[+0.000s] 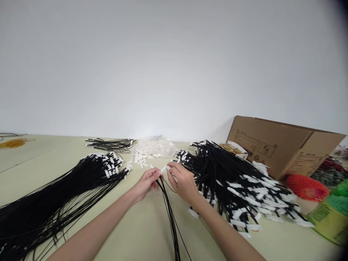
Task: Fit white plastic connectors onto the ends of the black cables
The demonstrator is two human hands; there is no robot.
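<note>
Both hands met at frame centre: the left hand (148, 182) pinched the black cords (170, 210), which ran straight down-frame, while the right hand (182, 181) pinched a white tag (164, 168) at their top end.

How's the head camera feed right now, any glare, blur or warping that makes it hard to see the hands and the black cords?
Head view: even, soft light, no glare, faint shadows; left hand and right hand sharp on the black cords; wide-angle warping bends the table edges; dark vignette at the right corners; the cardboard box side is slightly soft.
</note>
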